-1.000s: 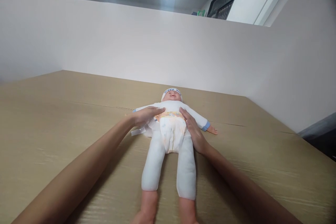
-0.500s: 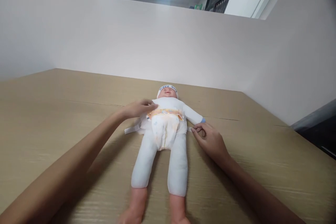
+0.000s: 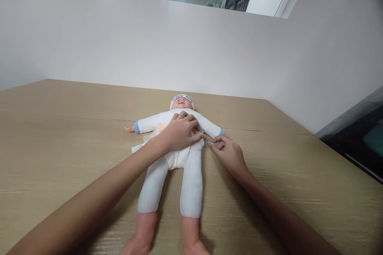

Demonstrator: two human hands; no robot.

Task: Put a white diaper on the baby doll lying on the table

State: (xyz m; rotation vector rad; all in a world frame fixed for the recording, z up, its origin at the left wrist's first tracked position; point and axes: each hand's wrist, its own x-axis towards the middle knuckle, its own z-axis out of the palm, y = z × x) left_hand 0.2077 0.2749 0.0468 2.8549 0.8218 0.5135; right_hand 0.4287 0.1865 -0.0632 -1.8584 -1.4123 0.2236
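Observation:
A baby doll (image 3: 191, 195) in a white suit and a lettered white headband lies on its back, feet towards me. Round its hips is a white diaper (image 3: 178, 160) with an orange patterned waist. My left hand (image 3: 182, 129) lies across the doll's belly, fingers bent over the diaper's front and thumb at its right edge. The hand hides most of the waistband. Beside the doll's hip on the right, my right hand (image 3: 226, 151) pinches the diaper's white side tab (image 3: 206, 143). On the left, the other side tab (image 3: 137, 148) sticks out loose.
The doll rests on a wide wood-coloured tabletop (image 3: 74, 143) with a thin seam across it. A pale partition wall (image 3: 143, 44) rises behind the far edge. At the right beyond the edge is a dark object (image 3: 359, 143).
My left hand has moved right, from the diaper's left waist corner across the belly to its right side. My right hand keeps its pinch on the tab. The camera view has shifted slightly.

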